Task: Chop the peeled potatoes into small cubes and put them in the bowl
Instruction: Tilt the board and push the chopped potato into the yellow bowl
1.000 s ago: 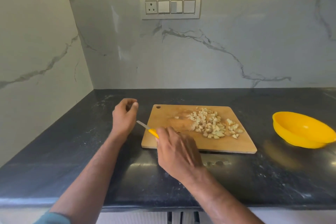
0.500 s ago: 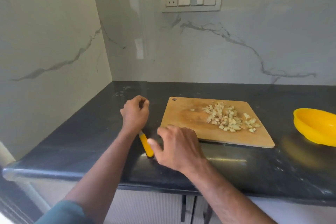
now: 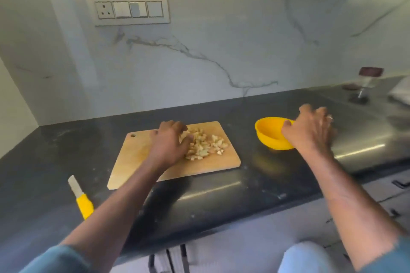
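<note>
The chopping looks finished, judging by the layout: the knife (image 3: pixel 81 198) has been set down on the counter (image 3: pixel 55 150) to the left of the board (image 3: pixel 137 159), well apart from both hands, so that both are free for the transfer. The blade points away from the person and slightly left, the yellow handle toward the counter's front edge — its long axis runs near to far.

The cubes (image 3: pixel 206 144) are heaped on the far right part of the board, on the side closest to the bowl (image 3: pixel 269 133). The pile is stretched roughly left to right, the single pieces lying every way. The board's long axis is also set left to right, its hanging hole at the far left corner.

The left hand (image 3: pixel 168 142) is laid against the left edge of the pile, fingers curled loosely over the nearest cubes; whether any are actually pinched cannot be told, since the fingertips are hidden among them. The placement suits gathering or sweeping toward the bowl.

The right hand (image 3: pixel 310 131) is at the bowl's right rim, thumb hooked at the edge. Motion blur hides whether the rim is truly clamped. No cubes are seen in the visible part of the bowl — all lie on the board.
</note>
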Action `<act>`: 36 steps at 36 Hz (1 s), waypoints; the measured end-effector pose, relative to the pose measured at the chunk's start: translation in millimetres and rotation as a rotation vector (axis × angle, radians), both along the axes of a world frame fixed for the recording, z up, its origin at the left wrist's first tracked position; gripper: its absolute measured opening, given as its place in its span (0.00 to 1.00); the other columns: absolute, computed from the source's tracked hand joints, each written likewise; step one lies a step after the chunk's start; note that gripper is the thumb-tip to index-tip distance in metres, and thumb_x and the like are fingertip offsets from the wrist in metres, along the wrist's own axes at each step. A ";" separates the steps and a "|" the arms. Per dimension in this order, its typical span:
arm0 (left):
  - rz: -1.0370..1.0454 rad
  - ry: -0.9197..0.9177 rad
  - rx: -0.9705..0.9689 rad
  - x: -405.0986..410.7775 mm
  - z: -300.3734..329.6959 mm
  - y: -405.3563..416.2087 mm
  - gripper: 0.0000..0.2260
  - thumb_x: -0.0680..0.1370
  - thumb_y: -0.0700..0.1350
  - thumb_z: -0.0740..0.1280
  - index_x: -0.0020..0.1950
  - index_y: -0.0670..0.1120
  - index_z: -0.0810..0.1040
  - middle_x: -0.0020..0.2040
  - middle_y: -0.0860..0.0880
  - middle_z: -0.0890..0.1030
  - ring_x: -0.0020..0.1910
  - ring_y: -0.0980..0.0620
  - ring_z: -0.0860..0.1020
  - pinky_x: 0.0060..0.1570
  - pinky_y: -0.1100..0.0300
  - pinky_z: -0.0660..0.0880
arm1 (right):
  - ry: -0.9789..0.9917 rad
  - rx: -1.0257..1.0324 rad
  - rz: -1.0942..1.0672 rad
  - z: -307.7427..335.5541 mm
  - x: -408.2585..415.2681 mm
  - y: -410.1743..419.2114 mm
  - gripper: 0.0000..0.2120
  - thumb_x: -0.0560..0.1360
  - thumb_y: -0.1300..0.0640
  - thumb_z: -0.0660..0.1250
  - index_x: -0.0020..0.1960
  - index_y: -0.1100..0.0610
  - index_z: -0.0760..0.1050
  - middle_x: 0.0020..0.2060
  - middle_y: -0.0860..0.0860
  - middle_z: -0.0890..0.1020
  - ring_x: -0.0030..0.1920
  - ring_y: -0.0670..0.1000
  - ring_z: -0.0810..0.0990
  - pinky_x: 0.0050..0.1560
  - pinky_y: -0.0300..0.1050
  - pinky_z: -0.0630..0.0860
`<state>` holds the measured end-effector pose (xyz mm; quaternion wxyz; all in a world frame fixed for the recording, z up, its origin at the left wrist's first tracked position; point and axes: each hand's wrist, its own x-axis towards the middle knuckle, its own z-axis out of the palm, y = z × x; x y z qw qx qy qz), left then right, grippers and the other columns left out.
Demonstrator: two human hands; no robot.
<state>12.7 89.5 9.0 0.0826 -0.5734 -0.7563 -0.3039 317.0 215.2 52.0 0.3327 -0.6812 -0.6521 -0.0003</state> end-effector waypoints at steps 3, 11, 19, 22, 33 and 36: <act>0.008 0.005 -0.001 8.4 -7.7 5.7 0.14 0.81 0.57 0.65 0.61 0.51 0.78 0.61 0.49 0.79 0.64 0.47 0.72 0.65 0.43 0.65 | 0.106 -0.184 0.043 -6.5 25.8 14.0 0.25 0.72 0.58 0.69 0.67 0.63 0.70 0.61 0.67 0.74 0.61 0.69 0.74 0.55 0.57 0.74; 0.043 -0.023 0.040 14.2 -15.7 6.6 0.15 0.82 0.57 0.65 0.61 0.48 0.78 0.60 0.48 0.78 0.63 0.46 0.71 0.64 0.43 0.64 | 0.218 -0.201 0.189 -21.3 23.5 5.6 0.03 0.63 0.64 0.64 0.36 0.60 0.76 0.31 0.58 0.78 0.35 0.62 0.77 0.28 0.42 0.68; 0.139 -0.072 0.091 5.7 -14.9 -7.0 0.16 0.83 0.56 0.62 0.61 0.46 0.78 0.60 0.45 0.79 0.63 0.42 0.72 0.63 0.41 0.66 | 0.052 -0.187 0.270 -21.7 4.5 -14.1 0.08 0.63 0.60 0.64 0.39 0.61 0.78 0.31 0.57 0.79 0.34 0.61 0.78 0.32 0.45 0.74; 0.333 -0.074 0.014 -3.6 -11.8 -18.8 0.21 0.83 0.59 0.60 0.64 0.44 0.77 0.63 0.41 0.78 0.65 0.38 0.71 0.64 0.40 0.66 | -0.044 0.068 0.205 -24.9 -2.5 -23.6 0.09 0.71 0.56 0.68 0.48 0.59 0.80 0.45 0.60 0.80 0.46 0.65 0.77 0.42 0.50 0.73; 0.681 -0.324 -0.254 -67.3 -5.2 -73.4 0.24 0.80 0.59 0.64 0.66 0.41 0.71 0.65 0.37 0.76 0.66 0.35 0.73 0.64 0.41 0.72 | -0.178 0.274 0.519 -53.8 -85.6 -118.2 0.08 0.67 0.66 0.72 0.33 0.58 0.75 0.28 0.56 0.79 0.27 0.59 0.77 0.28 0.42 0.58; 0.671 -0.353 -0.247 -73.4 -5.1 -81.7 0.19 0.80 0.55 0.66 0.61 0.40 0.73 0.60 0.38 0.78 0.59 0.35 0.76 0.54 0.46 0.75 | -0.281 0.173 0.469 -64.5 -92.5 -116.9 0.07 0.65 0.67 0.72 0.33 0.58 0.77 0.29 0.57 0.79 0.28 0.60 0.78 0.28 0.42 0.62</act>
